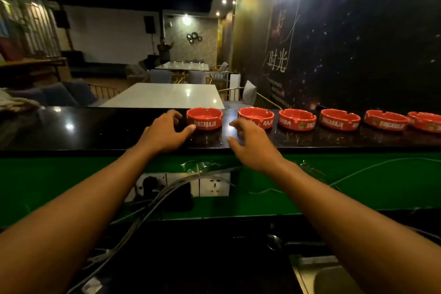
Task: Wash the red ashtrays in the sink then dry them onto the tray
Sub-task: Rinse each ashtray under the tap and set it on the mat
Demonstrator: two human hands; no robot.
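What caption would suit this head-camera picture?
Both hands, left and right, reach for glossy red ashtrays lined along a black bar counter.

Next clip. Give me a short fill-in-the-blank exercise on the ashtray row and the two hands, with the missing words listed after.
1. The number of red ashtrays lined up on the black counter is ____.
2. The leftmost ashtray shows the white word ____.
3. The left hand reaches for the leftmost ashtray, while the right hand reaches for the ____ ashtray from the left.
4. The panel below the counter, around the wall sockets, is coloured ____.

Missing words: six; SINGARAJA; second; green
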